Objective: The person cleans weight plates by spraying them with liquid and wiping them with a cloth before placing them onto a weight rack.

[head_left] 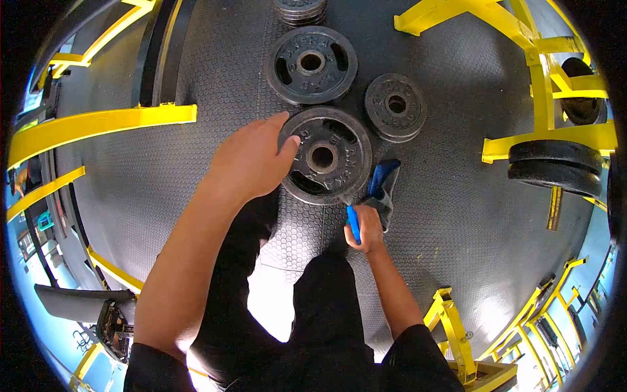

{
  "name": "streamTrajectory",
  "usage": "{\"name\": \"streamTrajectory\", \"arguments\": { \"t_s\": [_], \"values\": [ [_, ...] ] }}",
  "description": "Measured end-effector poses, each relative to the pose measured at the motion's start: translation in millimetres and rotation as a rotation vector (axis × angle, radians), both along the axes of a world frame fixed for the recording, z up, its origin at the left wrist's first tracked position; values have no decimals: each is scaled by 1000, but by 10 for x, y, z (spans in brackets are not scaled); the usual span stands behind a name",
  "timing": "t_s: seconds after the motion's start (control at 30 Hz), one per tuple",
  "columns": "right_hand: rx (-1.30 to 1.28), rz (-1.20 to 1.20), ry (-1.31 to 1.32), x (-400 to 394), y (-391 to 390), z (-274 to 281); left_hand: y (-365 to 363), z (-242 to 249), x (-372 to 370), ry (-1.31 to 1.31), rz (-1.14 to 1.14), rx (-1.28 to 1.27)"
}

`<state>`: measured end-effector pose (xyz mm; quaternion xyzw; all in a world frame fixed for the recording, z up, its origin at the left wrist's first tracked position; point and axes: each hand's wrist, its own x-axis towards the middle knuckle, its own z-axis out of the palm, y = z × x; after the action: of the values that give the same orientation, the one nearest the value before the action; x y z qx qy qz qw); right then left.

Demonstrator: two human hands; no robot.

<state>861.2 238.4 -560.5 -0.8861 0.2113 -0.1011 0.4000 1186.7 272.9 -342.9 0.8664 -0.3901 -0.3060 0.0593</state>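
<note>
A round black weight plate (358, 157) with raised lettering and a central hole lies flat on the floor before me. My left hand (251, 160) rests at its left rim, thumb over the face and forefinger stretched along the edge; the other fingers are mostly hidden. My right hand (368, 230) is closed around a slim blue-handled tool (353, 223), its tip right at the plate's near rim. The tool's kind is hard to make out. Beside that hand lies a crumpled blue and grey cloth (385, 183).
Beyond is another large weight plate (311, 83), with a stack of plates (300, 10) farther off. Smaller plates (396, 108) lie stacked to the right. Yellow frame legs (104, 124) reach in from the left; a yellow rack (542, 91) holding black plates (555, 166) stands right.
</note>
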Motion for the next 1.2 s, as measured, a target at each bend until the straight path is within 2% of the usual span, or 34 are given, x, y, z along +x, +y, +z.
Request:
{"name": "streamTrajectory", "arguments": {
  "t_s": [0.37,0.47,0.6,0.7,0.77,0.83,0.87,0.93,1.0,1.03,1.07,1.13,1.17,1.2],
  "values": [
    [-33,39,12,7,-34,94,-14,36,-55,7,-2,-20],
    [33,80,62,-33,5,89,-33,64,-43,58,19,22],
    [45,102,-96,30,6,222,13,34,-33,40,28,4],
    [-65,-20,-145,-7,-112,293,41,10,-31,30,22,-13],
    [-107,-177,-54,-116,-334,463,35,13,-43,59,36,16],
    [-276,-513,158,-318,-365,313,21,-6,-82,72,-2,38],
    [-276,-523,165,-441,-439,231,15,-15,-117,83,-33,60],
    [-323,-776,5,-544,-723,99,75,-134,-271,87,-126,-6],
    [-330,-886,25,-588,-924,65,74,-241,-505,90,-240,-75],
    [-327,-976,43,-612,-1002,36,62,-270,-654,177,-297,11],
    [-324,-1006,47,-670,-1076,-92,68,-317,-795,261,-354,102],
    [-313,-948,87,-828,-1158,-408,186,-601,-1066,301,-447,124],
    [-120,-1007,107,-859,-1134,-417,252,-780,-1198,349,-511,137],
    [-119,-1032,110,-901,-1117,-453,302,-953,-1328,349,-535,142]
  ]
}}
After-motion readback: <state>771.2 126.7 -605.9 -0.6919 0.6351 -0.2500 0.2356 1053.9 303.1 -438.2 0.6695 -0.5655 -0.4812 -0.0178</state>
